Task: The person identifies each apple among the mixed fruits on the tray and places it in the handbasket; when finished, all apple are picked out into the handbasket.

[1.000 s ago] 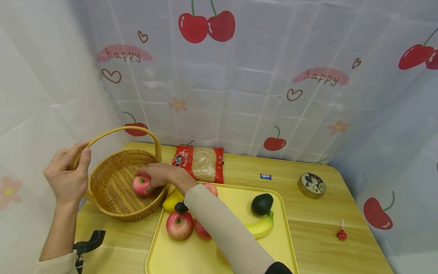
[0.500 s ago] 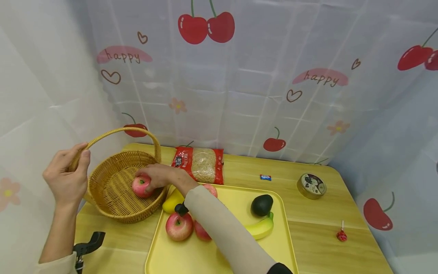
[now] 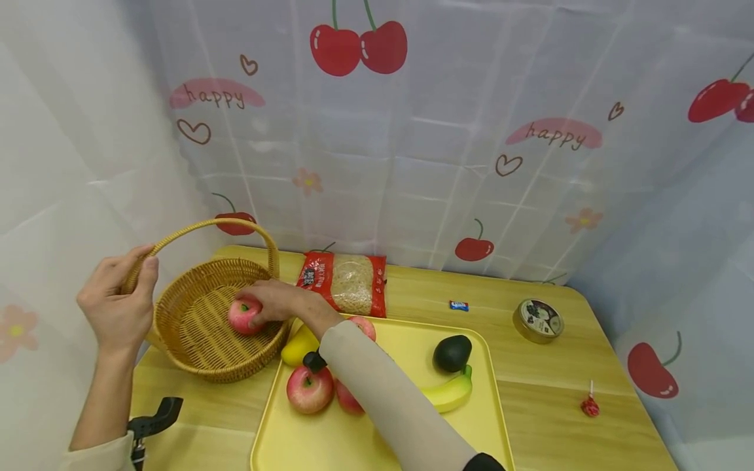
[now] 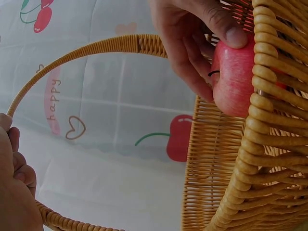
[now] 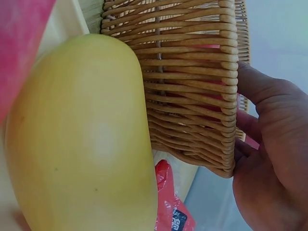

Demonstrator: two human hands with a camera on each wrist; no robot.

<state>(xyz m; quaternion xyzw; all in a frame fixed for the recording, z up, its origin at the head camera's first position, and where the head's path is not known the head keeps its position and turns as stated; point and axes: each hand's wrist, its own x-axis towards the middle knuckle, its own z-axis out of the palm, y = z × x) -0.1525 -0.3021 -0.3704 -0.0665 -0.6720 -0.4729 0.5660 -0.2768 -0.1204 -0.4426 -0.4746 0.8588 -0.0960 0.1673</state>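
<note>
In the head view my left hand (image 3: pixel 118 301) grips the arched handle of a round wicker basket (image 3: pixel 203 330) at the left of the table. My right hand (image 3: pixel 277 301) reaches over the basket's near right rim and holds a pink-red apple (image 3: pixel 241 318) inside it. The left wrist view shows the fingers and thumb of the right hand (image 4: pixel 187 38) around the apple (image 4: pixel 231 84), behind the woven wall (image 4: pixel 269 96). From the right wrist, the basket wall (image 5: pixel 192 96) hides most of the apple, and a yellow mango (image 5: pixel 86 139) fills the foreground.
A yellow tray (image 3: pixel 318 451) holds several fruits: apples (image 3: pixel 309 390), a mango (image 3: pixel 296 347), an avocado (image 3: pixel 452 353) and a banana (image 3: pixel 449 394), partly under my right sleeve. Behind lies a red bag (image 3: pixel 351 284). A small blue packet (image 3: pixel 459 305), a round tin (image 3: pixel 538 320) and a lollipop (image 3: pixel 590 407) lie rightward.
</note>
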